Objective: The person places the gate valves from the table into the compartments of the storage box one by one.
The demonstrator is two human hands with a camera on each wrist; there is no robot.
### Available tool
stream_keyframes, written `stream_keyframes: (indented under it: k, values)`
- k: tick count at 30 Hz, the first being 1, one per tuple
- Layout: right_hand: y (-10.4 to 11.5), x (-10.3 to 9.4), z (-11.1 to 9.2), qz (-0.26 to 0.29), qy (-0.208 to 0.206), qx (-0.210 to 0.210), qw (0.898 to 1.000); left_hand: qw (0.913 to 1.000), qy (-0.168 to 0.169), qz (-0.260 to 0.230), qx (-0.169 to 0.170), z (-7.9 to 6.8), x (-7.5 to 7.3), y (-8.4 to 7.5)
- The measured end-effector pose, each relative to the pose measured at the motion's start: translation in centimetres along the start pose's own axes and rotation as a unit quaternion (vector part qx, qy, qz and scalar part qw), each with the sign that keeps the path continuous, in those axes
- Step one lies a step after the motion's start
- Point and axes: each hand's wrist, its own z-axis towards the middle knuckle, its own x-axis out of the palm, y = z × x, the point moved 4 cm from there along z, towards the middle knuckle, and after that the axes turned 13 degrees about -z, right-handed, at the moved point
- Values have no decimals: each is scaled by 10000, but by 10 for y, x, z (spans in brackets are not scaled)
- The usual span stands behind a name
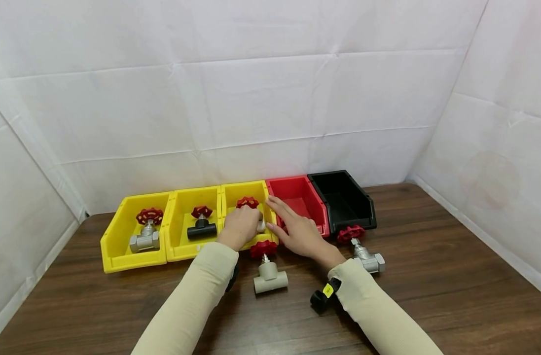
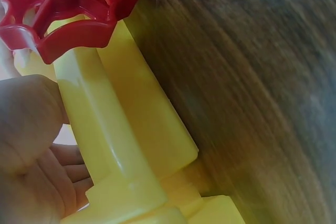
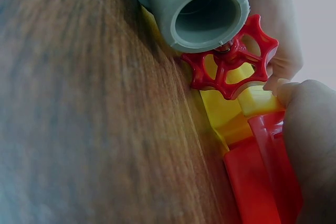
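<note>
My left hand reaches into the third yellow bin, its curled fingers at a valve with a red handwheel and a pale body. The hand hides most of this valve. My right hand lies with fairly straight fingers against that bin's right wall, beside the red bin. In front of the bins a grey plastic tee-shaped valve stands on the table, between my forearms. Its red handwheel is large in the left wrist view; its open pipe end shows in the right wrist view.
A metal valve lies in the leftmost yellow bin, a black valve in the second. At the row's right end is a black bin. Another metal valve lies by my right sleeve on the wooden table.
</note>
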Motion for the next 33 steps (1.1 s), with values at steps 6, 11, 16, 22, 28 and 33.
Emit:
stream_keyframes:
  k: [6,11,16,22,28,33]
  values:
    - [0,-1,0,-12,44,14,10000,10000,25,18,-37,2,1,1]
    - [0,-1,0,39,73,54,10000,9999,44,85,-67,2,1,1]
    - [0,-1,0,24,92,61,9999,9998,78,121,-125,1,2,1]
    - [0,0,0,19,123,83,9999,9998,56,148,-139,1,2,0]
    - [0,0,0,66,121,57,9999,9998,16,191,-81,1,3,1]
    - [-1,0,0,57,129,35,9999,9998,-4,119,-143,2,3,1]
